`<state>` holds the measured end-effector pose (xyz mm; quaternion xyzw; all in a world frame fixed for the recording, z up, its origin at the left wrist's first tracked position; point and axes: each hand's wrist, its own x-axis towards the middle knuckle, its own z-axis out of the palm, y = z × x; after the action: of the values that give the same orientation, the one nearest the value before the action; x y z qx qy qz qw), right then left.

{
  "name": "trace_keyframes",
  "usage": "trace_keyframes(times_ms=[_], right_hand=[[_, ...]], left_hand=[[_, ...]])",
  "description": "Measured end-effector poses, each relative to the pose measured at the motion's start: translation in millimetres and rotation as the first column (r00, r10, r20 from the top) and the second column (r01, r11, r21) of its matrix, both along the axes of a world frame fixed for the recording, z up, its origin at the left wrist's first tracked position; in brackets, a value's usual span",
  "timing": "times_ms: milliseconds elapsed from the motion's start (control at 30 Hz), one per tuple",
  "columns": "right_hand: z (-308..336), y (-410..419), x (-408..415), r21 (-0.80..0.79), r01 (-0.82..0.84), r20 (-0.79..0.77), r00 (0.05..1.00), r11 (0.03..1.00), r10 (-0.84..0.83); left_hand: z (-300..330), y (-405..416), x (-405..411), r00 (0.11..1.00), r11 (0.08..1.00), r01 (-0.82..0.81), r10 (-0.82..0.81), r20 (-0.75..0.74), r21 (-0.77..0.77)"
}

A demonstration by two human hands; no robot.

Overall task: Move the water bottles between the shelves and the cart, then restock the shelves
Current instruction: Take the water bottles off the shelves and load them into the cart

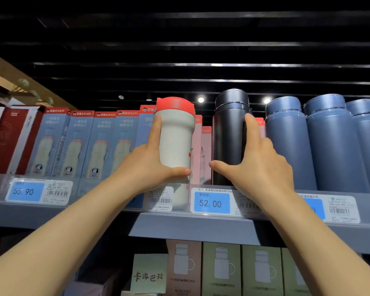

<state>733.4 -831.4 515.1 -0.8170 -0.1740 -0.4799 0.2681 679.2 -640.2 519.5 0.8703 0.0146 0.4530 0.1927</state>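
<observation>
A white bottle with a red lid [175,133] stands upright on the top grey shelf [190,223]. My left hand [150,163] wraps around its lower body, thumb in front, fingers up its left side. To its right stands a black bottle [230,133], with my right hand [259,161] closed around it, thumb low across the front and fingers on its right side. Both bottles' bases sit behind the shelf's clear price rail. Three blue-grey bottles [291,146] stand in a row to the right of the black one.
Boxed bottles [94,144] in blue cartons fill the shelf to the left, with dark red boxes [6,139] beyond. Pink cartons [203,152] stand between the two held bottles. Price tags [212,202] line the rail. Green boxed mugs [221,270] sit on the shelf below.
</observation>
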Motion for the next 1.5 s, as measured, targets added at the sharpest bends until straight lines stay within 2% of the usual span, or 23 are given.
trace_keyframes(times_ms=[200, 300, 367, 433, 500, 600, 700, 767, 833, 933, 1000, 1133, 1267, 1367, 1500], right_hand=[[-6.2, -0.2, -0.5, -0.014, 0.046, 0.106, 0.993, 0.999, -0.044], [-12.9, -1.2, -3.1, -0.010, -0.011, 0.268, 0.963, 1.000, 0.013], [-18.7, 0.2, -3.8, -0.018, -0.029, 0.376, 0.926, 0.999, 0.033], [-25.7, 4.3, -8.8, -0.040, -0.092, 0.421, 0.901, 0.995, 0.101], [-31.7, 12.4, -22.2, -0.081, -0.222, 0.428, 0.873, 0.972, 0.235], [-43.4, 30.7, -49.9, -0.148, -0.435, 0.442, 0.775, 0.888, 0.453], [-56.5, 45.6, -83.3, -0.165, -0.624, 0.525, 0.601, 0.764, 0.603], [-68.4, 55.7, -109.7, -0.140, -0.679, 0.570, 0.540, 0.720, 0.620], [-84.0, 71.0, -140.1, -0.147, -0.722, 0.508, 0.531, 0.676, 0.678], [-116.6, 103.7, -187.9, -0.193, -0.777, 0.289, 0.538, 0.599, 0.792], [-139.4, 129.9, -221.2, -0.215, -0.822, 0.137, 0.509, 0.527, 0.850], [-183.4, 187.3, -298.1, -0.137, -0.918, -0.067, 0.383, 0.371, 0.921], [-224.3, 240.1, -370.2, -0.022, -0.973, -0.259, 0.228, 0.230, 0.939], [-249.7, 271.1, -409.7, 0.060, -0.982, -0.384, 0.146, 0.182, 0.912], [-294.9, 308.2, -447.0, 0.193, -0.968, -0.506, 0.042, 0.161, 0.862]], left_hand=[[-8.6, -0.7, -4.2, 0.993, 0.997, -0.071, 0.073, 0.096, -0.024], [-18.1, -3.8, -11.0, 0.967, 0.987, -0.139, 0.117, 0.227, 0.081], [-26.8, -3.8, -17.9, 0.966, 0.985, -0.119, 0.086, 0.244, 0.124], [-38.5, -5.7, -28.4, 0.966, 0.984, -0.106, 0.069, 0.250, 0.140], [-48.5, -8.0, -44.5, 0.951, 0.963, -0.155, 0.085, 0.296, 0.220], [-57.1, -8.2, -77.1, 0.917, 0.884, -0.265, 0.108, 0.384, 0.384], [-73.0, -0.1, -123.8, 0.880, 0.862, -0.314, 0.106, 0.463, 0.398], [-90.2, 13.8, -165.2, 0.879, 0.852, -0.341, 0.139, 0.456, 0.397], [-114.3, 32.4, -211.7, 0.889, 0.862, -0.360, 0.201, 0.411, 0.357], [-150.2, 63.1, -281.2, 0.911, 0.892, -0.370, 0.292, 0.292, 0.259], [-171.3, 82.5, -325.7, 0.915, 0.895, -0.386, 0.340, 0.217, 0.225], [-206.0, 122.3, -411.7, 0.922, 0.888, -0.386, 0.379, 0.078, 0.250], [-236.9, 161.9, -486.9, 0.902, 0.874, -0.430, 0.426, 0.070, 0.228], [-264.7, 185.3, -532.3, 0.897, 0.884, -0.433, 0.441, -0.007, 0.176], [-315.1, 213.1, -591.0, 0.883, 0.891, -0.452, 0.452, -0.126, 0.030]])
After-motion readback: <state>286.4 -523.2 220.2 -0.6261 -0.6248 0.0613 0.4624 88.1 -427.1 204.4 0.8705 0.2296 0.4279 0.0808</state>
